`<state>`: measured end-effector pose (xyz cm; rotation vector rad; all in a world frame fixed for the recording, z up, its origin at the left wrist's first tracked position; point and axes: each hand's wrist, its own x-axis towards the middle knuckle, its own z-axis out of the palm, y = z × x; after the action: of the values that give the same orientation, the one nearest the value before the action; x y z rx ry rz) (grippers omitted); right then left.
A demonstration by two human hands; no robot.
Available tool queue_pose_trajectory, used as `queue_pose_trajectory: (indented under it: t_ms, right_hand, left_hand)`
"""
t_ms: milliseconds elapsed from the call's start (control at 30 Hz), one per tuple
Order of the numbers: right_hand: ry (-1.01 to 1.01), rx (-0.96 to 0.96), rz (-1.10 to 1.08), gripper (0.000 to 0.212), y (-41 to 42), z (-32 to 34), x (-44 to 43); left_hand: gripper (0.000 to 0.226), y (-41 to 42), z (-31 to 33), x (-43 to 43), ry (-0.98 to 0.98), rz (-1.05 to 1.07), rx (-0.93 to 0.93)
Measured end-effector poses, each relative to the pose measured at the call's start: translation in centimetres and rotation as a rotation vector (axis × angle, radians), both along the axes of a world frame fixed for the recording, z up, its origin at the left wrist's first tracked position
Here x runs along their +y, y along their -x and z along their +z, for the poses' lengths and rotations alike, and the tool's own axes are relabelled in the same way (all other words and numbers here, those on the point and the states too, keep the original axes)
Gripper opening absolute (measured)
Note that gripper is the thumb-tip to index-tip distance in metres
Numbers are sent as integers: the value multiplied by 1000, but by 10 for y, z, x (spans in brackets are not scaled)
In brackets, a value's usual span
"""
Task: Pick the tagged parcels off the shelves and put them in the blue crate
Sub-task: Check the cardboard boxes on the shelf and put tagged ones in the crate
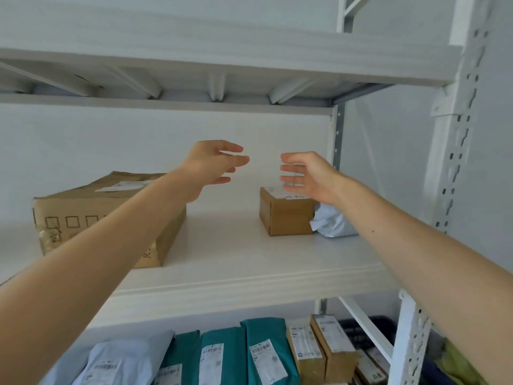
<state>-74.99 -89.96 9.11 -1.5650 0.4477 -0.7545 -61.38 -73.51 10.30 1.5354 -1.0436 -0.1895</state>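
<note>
- Reaching up with left hand [213,165] and right hand [308,176], fingers spread, holding nothing.
- Likely going for the small tagged box [286,215] on the shelf [236,262], just below the right hand.
- Might drag the grey bag [333,222] off too, sitting tight against the box.

Both arms reach up over the white shelf board [236,259]. Left hand [213,165] & right hand [308,176] are apart, palms facing, fingers straight & spread, nothing held. Big brown cardboard box [63,207] w/ white label sits at left, partly behind the left forearm. Small brown cardboard box [286,215] w/ label is far right, under the right hand; a pale blue-grey plastic mailer bag [330,220] touches its right side. Lower shelf, near: teal mailer bags [261,354], pale mailer [111,359], narrow brown boxes [333,343], all labelled.
</note>
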Motion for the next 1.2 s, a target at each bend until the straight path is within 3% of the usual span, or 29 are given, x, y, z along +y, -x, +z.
queue_pose_trajectory:
  t_ms: [233, 433, 600, 700, 833, 1200]
  right_hand:
    - [80, 177, -110, 33, 22, -5, -46]
    - [40, 280, -138, 47, 20, -13, -79]
    - [-31, 337, -21, 31, 5, -18, -92]
    - [-57, 363, 14, 35, -5, -22, -95]
    - [-104, 388, 42, 36, -15, -30, -94]
    - [-76, 321, -55, 24, -25, -47, -95]
  left_hand:
    - [28, 16, -16, -55, -147, -26, 56]
    - [35, 7, -31, -95, -243, 23, 114]
    - [40, -5, -48, -116, -362, 50, 168]
    - [45, -12, -59, -125, -413, 29, 239]
    - [53, -23, -72, -134, -403, -14, 347]
    - [41, -35, -79, -126, -301, -55, 450]
